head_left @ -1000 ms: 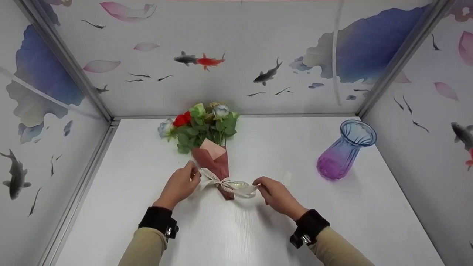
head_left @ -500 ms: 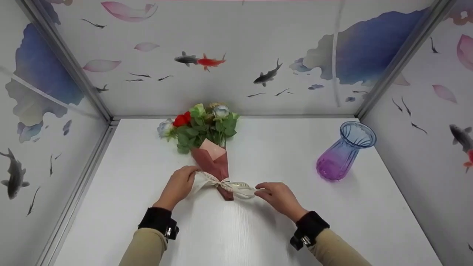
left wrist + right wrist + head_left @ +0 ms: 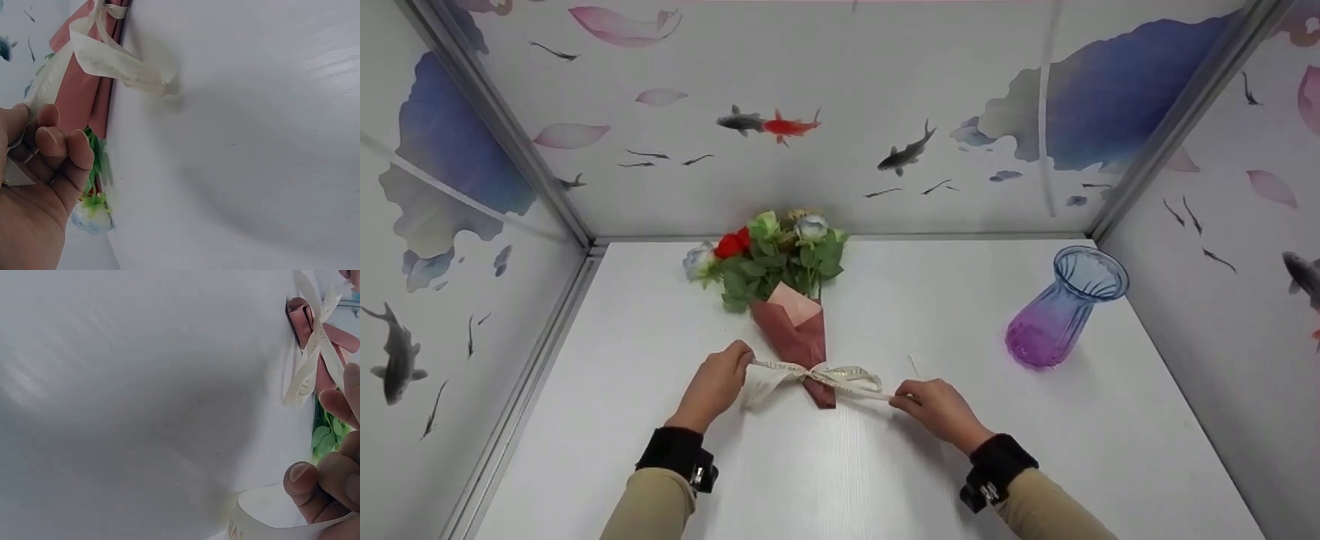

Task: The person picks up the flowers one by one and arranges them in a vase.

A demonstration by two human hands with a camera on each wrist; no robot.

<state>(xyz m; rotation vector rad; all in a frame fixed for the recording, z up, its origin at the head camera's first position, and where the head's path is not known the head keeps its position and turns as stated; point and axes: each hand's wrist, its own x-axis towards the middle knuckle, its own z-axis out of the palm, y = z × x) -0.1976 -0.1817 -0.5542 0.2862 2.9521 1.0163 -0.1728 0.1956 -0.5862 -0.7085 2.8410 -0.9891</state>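
Note:
A bouquet of red, pale blue and green flowers lies on the white table, its stems wrapped in dusty-red paper. Round the narrow end of the paper is a cream printed ribbon, knotted with a loop on the right. My left hand pinches the ribbon's left part, and the left wrist view shows another cream ribbon length hanging free. On the other side my right hand pinches a ribbon strand stretched from the knot. A loose tail passes below those fingers in the right wrist view.
A blue-to-purple glass vase stands on the right side of the table. Printed wall panels enclose the back and both sides. The flower heads lie close to the back wall.
Both hands have moved apart, the left slightly left and the right slightly right and down. The ribbon between them is pulled straighter. The bouquet and vase stay put.

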